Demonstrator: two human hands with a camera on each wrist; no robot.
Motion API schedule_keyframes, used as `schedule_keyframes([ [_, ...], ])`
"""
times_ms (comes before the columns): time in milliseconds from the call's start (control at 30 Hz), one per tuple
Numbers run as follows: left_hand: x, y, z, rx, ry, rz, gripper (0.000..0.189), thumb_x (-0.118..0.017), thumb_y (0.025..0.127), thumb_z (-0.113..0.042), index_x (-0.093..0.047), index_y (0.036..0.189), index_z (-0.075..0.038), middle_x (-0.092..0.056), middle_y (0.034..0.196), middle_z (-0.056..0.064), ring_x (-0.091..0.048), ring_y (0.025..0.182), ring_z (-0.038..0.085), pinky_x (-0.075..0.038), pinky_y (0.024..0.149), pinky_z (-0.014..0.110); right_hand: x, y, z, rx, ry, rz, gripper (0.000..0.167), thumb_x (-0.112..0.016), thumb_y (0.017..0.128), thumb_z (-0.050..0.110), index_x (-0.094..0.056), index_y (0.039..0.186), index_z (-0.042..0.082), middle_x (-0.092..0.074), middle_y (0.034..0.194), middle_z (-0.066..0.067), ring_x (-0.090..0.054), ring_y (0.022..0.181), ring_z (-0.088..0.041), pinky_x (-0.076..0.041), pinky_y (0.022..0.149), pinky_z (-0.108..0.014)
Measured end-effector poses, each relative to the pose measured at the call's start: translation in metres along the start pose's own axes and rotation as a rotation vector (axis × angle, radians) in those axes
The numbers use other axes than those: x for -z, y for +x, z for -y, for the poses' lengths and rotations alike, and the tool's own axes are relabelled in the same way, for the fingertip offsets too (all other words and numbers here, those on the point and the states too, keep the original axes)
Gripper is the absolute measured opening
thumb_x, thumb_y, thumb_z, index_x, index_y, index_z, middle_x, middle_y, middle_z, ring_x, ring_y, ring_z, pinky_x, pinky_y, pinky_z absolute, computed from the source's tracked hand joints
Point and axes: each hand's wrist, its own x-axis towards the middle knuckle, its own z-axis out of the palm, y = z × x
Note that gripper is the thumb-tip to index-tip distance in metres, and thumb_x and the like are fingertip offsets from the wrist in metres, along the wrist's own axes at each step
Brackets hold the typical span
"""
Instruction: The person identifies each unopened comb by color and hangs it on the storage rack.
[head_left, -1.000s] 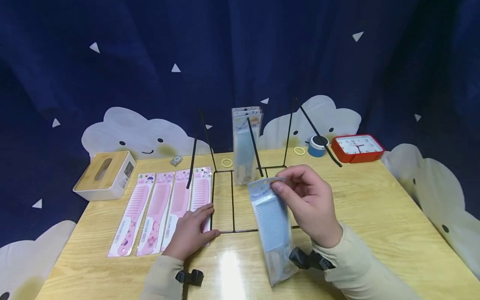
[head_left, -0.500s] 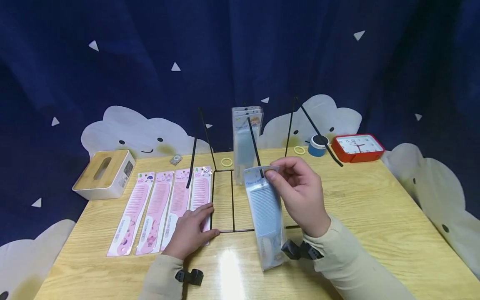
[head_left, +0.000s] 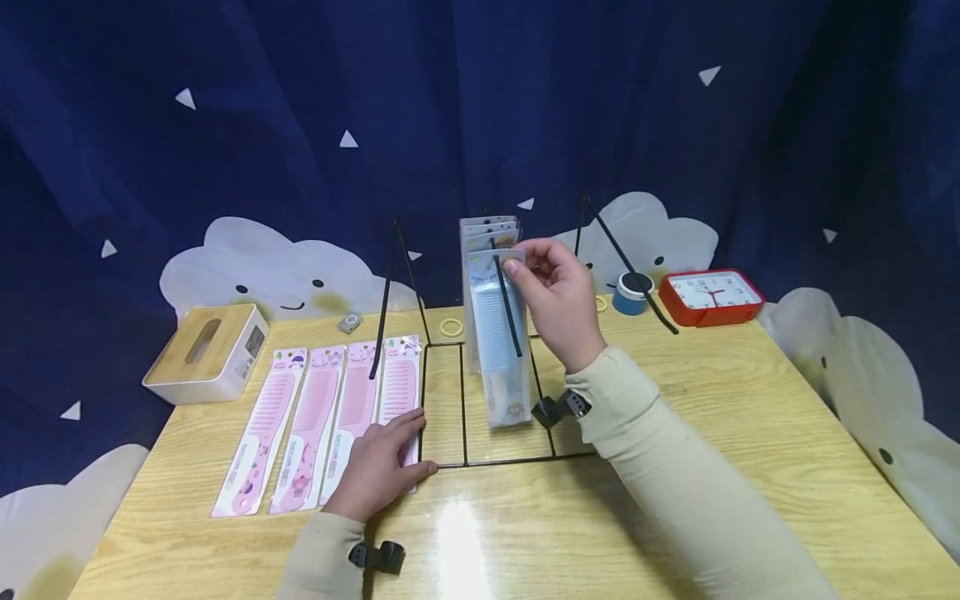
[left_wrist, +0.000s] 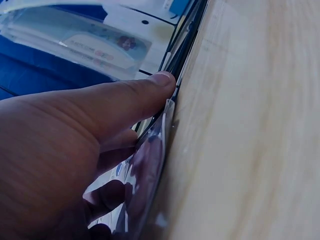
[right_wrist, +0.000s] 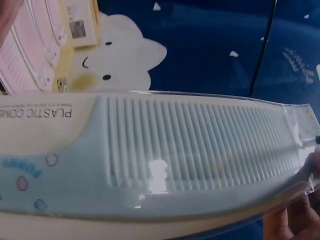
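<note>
Light-blue plastic is showing through the clear wrapper of a packaged comb point(head_left: 495, 329), which is hanging on the middle prong point(head_left: 507, 308) of a black wire rack point(head_left: 462, 400), before similar packages point(head_left: 478, 243). Thumb and fingers of the right hand point(head_left: 561, 304) are pinching its top edge; the left hand point(head_left: 378, 467), fingers extended, is resting across the rack's base and the nearest of four pink packaged combs point(head_left: 313, 400).

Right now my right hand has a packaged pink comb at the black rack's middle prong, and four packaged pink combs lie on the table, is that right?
Not quite: the packaged comb in your right hand is light blue, not pink, as the head view shows. The rest is right.
</note>
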Motion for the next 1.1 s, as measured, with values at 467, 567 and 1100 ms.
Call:
schedule_keyframes([
  [467,0.0,-0.001,-0.002,0.008,0.011,0.003,0.071,-0.086,0.076,-0.04,-0.063,0.136,-0.01,-0.054,0.148,-0.004,-0.047,0.085,0.011,-0.039,0.079,0.034,-0.005,0.016,-0.004,-0.051,0.016,-0.009,0.021,-0.07,0.094,0.008,-0.062,0.109,-0.004,-0.067,0.101,-0.007,-0.062,0.089,-0.014,-0.052,0.077,-0.023],
  [567,0.0,-0.001,-0.001,0.008,0.009,0.003,0.07,-0.086,0.076,-0.04,-0.063,0.136,-0.01,-0.054,0.148,-0.004,-0.049,0.087,0.012,-0.039,0.08,0.035,-0.004,0.016,-0.005,-0.058,0.015,-0.011,0.02,-0.07,0.094,0.009,-0.063,0.108,-0.004,-0.067,0.1,-0.007,-0.062,0.088,-0.014,-0.052,0.076,-0.023],
  [1100,-0.001,-0.002,0.0,-0.009,0.006,-0.015,0.07,-0.085,0.076,-0.04,-0.064,0.135,-0.009,-0.055,0.147,-0.002,-0.057,0.1,0.022,-0.043,0.086,0.04,0.005,0.014,-0.01,-0.092,-0.087,0.024,0.021,-0.071,0.095,0.016,-0.065,0.107,0.0,-0.071,0.107,-0.009,-0.064,0.095,-0.016,-0.053,0.083,-0.026],
])
